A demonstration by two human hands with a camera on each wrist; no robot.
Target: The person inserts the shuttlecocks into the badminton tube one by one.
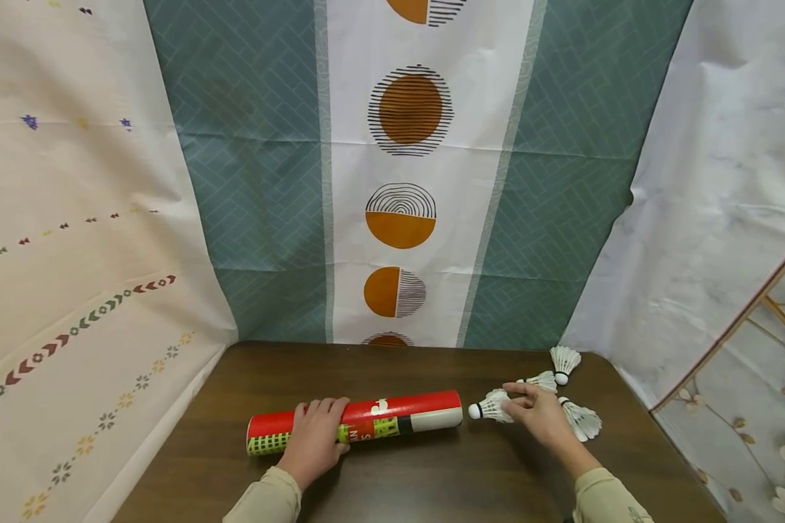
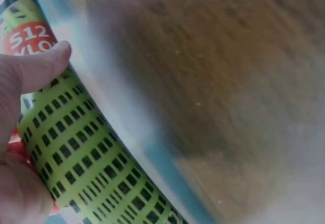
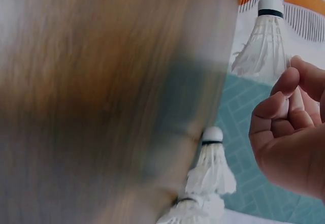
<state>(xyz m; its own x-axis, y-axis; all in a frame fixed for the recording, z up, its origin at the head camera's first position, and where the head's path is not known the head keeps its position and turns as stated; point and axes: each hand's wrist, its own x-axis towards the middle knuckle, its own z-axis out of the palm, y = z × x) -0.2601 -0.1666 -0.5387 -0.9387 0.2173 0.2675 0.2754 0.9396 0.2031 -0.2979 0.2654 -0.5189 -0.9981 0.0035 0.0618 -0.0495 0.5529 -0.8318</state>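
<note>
left hand: we have its fingers wrapped over the shuttlecock tube, thumb along the near side, gripping it toward its left half.
right hand: we pinch the skirt edge of the held shuttlecock between thumb and fingertips, the remaining fingers curled in.
held shuttlecock: its white base, ringed by a dark band, points left at the tube's right end, just beside it.
shuttlecock tube: it lies on its side across the bench, right end tilted slightly away from us; we see red along the top, a green-and-black checked pattern, a pale section and "s12" lettering.
back shuttlecock: near the far right corner, base toward us.
middle shuttlecock: just behind our right hand, which partly hides it.
near shuttlecock: right of that hand, skirt toward the lower right.
backdrop: teal and white cloth with orange circles, hanging behind the dark brown wooden bench.
</note>
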